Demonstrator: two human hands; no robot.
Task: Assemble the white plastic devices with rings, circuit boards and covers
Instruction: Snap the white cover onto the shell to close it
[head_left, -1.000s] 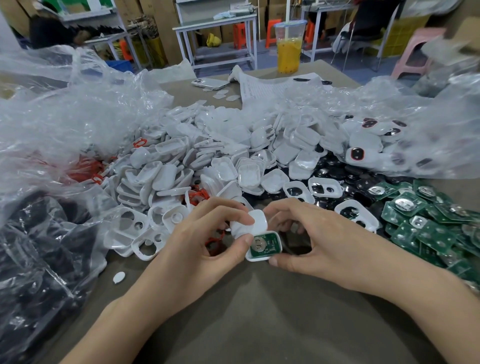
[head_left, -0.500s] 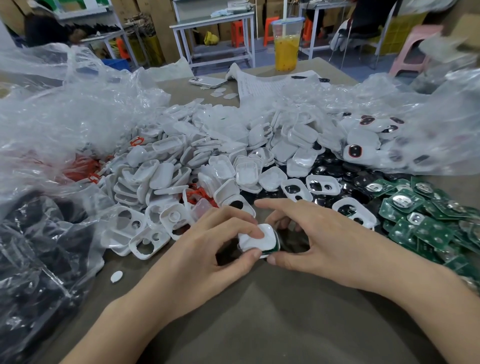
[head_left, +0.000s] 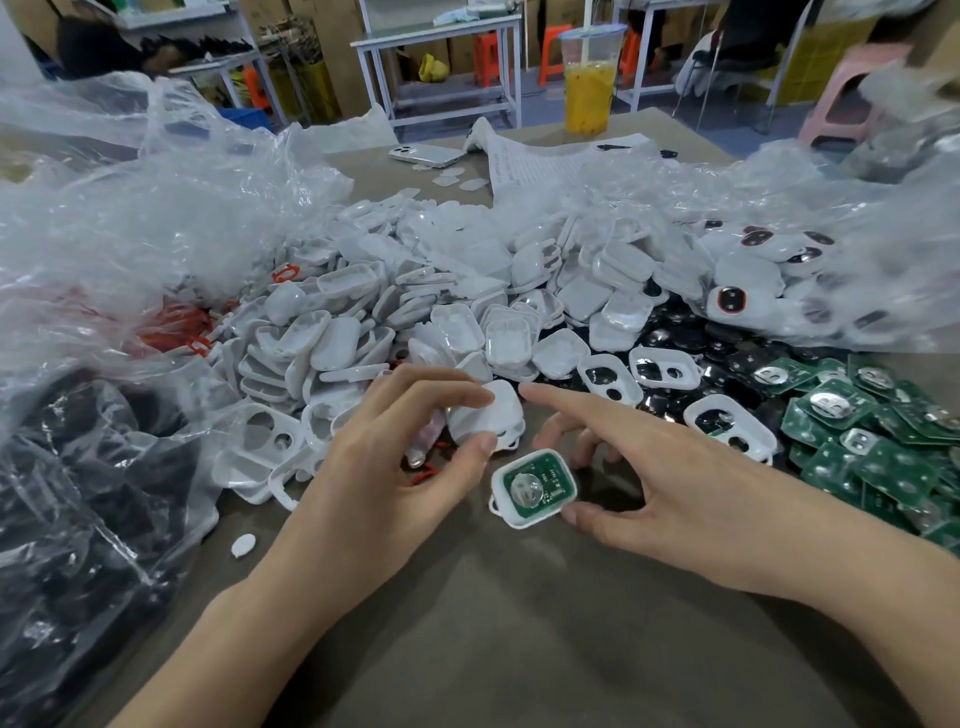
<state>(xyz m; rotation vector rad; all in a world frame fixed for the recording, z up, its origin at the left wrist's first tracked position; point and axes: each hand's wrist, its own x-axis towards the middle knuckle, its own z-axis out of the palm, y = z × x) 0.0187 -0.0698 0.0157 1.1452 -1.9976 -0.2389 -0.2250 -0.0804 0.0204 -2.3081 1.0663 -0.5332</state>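
The left hand pinches a white cover between thumb and forefinger, just up-left of the open base, which lies on the bench with its circuit board face up. The right hand is spread, thumb tip on the base's edge; whether it grips I cannot tell. Best to square the cover over the base, brace with that thumb and press evenly. White shells, loose green boards and clear bags crowd the bench, with a cup of orange drink at its far edge.

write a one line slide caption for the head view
Left hand holds a white cover near the shell, fitted with a green circuit board, pinched in the right hand.
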